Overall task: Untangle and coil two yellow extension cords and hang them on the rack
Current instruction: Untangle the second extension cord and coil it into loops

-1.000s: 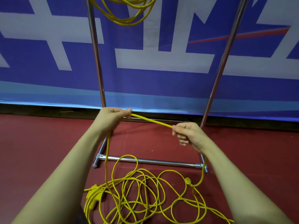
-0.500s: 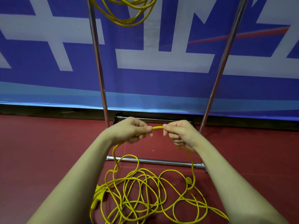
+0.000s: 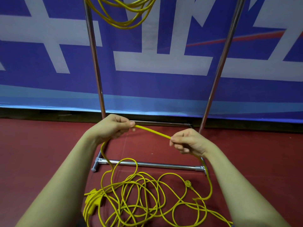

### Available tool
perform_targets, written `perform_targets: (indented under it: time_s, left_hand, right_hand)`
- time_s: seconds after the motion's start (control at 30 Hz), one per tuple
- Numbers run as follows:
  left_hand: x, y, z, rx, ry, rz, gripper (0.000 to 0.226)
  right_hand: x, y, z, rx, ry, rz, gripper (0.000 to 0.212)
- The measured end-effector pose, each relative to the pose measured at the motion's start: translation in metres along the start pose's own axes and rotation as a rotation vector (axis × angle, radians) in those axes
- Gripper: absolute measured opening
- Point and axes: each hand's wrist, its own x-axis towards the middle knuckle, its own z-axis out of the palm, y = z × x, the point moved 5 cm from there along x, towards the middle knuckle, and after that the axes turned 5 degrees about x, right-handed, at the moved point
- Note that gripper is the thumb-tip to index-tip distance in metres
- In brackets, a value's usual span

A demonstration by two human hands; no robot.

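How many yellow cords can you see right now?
2: one coil hanging at the top of the rack, one tangled cord on the floor, stretched between left hand and right hand.

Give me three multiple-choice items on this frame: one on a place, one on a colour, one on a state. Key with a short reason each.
1. Where does the loose cord lie?
A. on the red floor in front of the rack base
B. draped over the rack's right upright
C. on a table

2. What colour is the coil hanging at the top of the rack?
A. orange
B. yellow
C. black

3. How is the cord held between the hands?
A. left hand alone grips it
B. neither hand touches it
C. both hands pinch it, a short straight stretch between them

Key: 1 A, the tangle lies on the floor before the base bar; 2 B, its loops are yellow; 3 C, the right hand pinches the other end of the stretch.
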Motion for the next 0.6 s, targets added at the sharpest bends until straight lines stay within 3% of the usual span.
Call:
perform_targets:
  time_s: [0.1,0.27,0.43,0.6]
  left_hand:
    - [-0.001,-0.004,0.001,-0.014,0.046,-0.053,0.024]
    - [-0.006,0.0,0.015,0.145,-0.042,-0.129,0.029]
    - [0.001,0.017,0.057,0.073,-0.173,-0.056,0.031]
    - [0.007,0.022,0.05,-0.038,-0.076,0.022,0.026]
  right_hand:
    - [0.002,-0.002,0.003,-0.051,0.023,-0.033,0.016]
    - [0.002,-0.009,0.002,-0.03,0.043,-0.032,0.026]
    - [0.005,-0.017,0.018,-0.099,-0.045,-0.024,0.026]
    - [0.005,-0.02,0.014,-0.084,-0.045,-0.047,0.026]
